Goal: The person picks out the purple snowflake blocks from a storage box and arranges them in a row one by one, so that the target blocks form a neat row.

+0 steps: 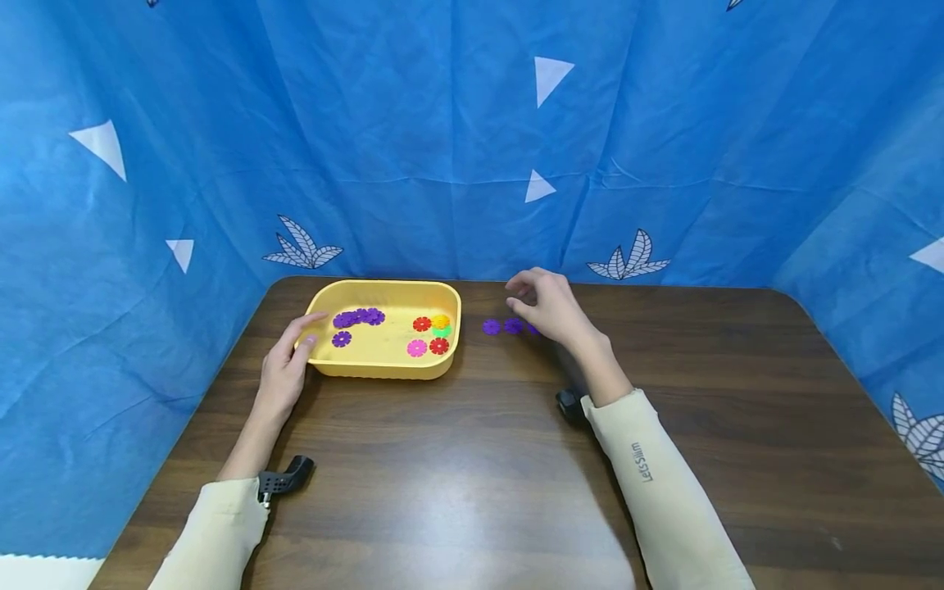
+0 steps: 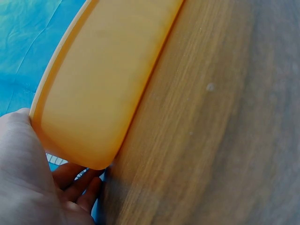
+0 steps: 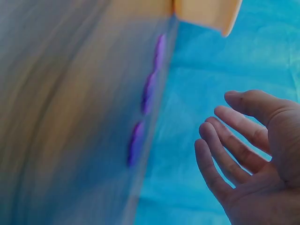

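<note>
A yellow plastic basin stands at the back of the table, and my left hand holds its left end by the rim. In the left wrist view the thumb side lies at the basin's edge, with the other fingers curled beneath the corner. Inside are purple snowflake discs in an overlapping cluster, a single purple disc, and red, orange, green and pink discs. My right hand hovers, fingers loosely bent and holding nothing, beside a row of three purple snowflake discs on the table.
The brown wooden table ends at the back against a blue patterned cloth, which also hangs on both sides. A black wrist camera is on the right wrist and another on the left.
</note>
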`<state>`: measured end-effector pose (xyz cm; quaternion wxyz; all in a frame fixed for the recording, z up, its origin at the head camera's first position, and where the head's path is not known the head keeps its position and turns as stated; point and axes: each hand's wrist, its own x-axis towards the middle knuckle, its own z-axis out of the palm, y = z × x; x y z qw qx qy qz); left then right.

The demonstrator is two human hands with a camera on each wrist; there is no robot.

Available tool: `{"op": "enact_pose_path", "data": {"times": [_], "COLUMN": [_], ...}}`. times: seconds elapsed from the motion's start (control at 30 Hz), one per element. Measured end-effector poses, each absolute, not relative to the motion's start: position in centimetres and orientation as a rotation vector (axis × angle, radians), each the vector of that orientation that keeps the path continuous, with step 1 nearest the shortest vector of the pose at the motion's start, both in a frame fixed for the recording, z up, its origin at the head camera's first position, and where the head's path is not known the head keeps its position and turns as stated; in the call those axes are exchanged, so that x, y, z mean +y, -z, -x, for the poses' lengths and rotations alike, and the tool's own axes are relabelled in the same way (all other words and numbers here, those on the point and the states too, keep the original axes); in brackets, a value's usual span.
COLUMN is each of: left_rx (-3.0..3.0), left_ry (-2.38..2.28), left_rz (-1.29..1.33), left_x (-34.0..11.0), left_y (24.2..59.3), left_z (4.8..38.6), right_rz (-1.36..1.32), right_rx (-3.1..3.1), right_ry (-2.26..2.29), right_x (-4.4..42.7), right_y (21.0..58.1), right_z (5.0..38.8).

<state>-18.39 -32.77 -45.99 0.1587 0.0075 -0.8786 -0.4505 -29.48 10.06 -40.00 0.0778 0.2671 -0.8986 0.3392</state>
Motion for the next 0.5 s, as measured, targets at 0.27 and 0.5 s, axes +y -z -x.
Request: {"op": "enact_pose_path", "data": {"times": [0.27,0.5], "left_rx": [-2.503,-2.494], "left_ry": [1.276,1.281], "left_rz": [-0.021,-0.002], "left_x": [-33.1,-33.0], "left_y": [46.2,45.9], "left_z": [18.2,18.3], "right_rz": [-0.820,-0.931], "right_rx": [-2.632,-2.649], "right_ry": [-1.100,-1.099], "right_x": [5.3,0.0], "right_y": [39.2,38.4], "right_z": [29.2,28.6]}}
